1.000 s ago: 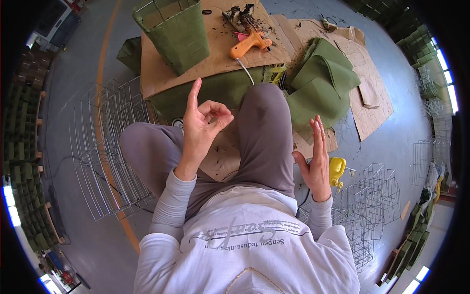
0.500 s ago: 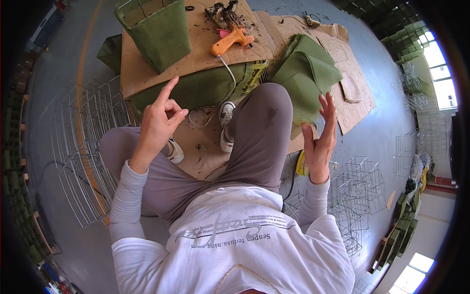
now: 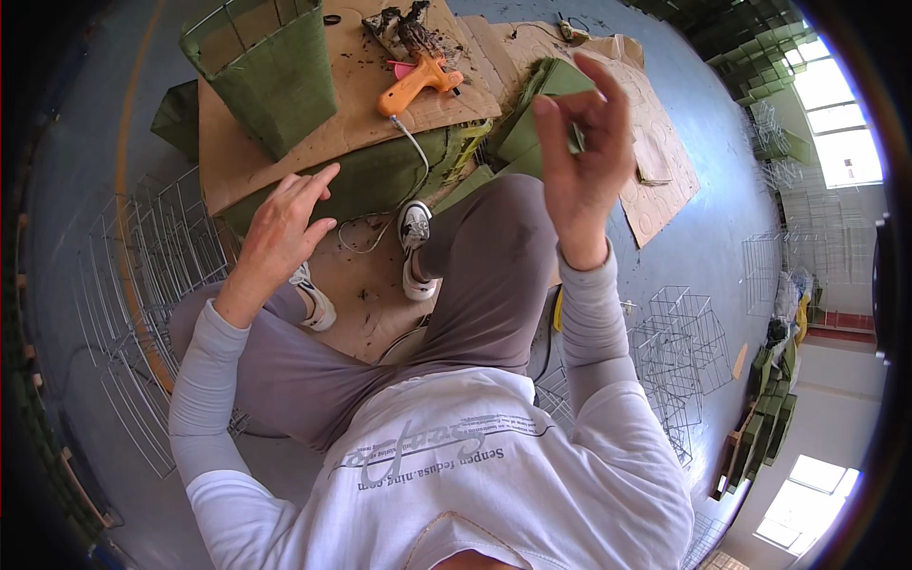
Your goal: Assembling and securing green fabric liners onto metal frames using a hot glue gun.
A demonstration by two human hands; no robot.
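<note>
My left hand (image 3: 280, 231) hovers over my left knee, just short of the cardboard-topped work surface (image 3: 380, 57); it holds nothing and its fingers are extended. Raised in front of the green fabric sheets (image 3: 518, 142), my right hand (image 3: 591, 157) has its thumb and fingers apart, with nothing between them. It hides part of those sheets. An open-topped green fabric bin (image 3: 285, 104) with a wire frame showing at its mouth stands on the cardboard, beyond my left hand. To its right lies an orange glue gun (image 3: 413, 87) with a pale cord.
Dark glue residue (image 3: 418, 33) clings to a pad behind the gun. Bare wire frames stand on the floor at left (image 3: 161, 247) and right (image 3: 679, 347). More cardboard (image 3: 665, 195) spreads on the right. My shoes (image 3: 415, 228) rest below the work surface.
My right hand has risen up and leftward over the green sheets. My left hand has dropped lower and its fingers have shifted from a near pinch to extended. The whole view has shifted slightly.
</note>
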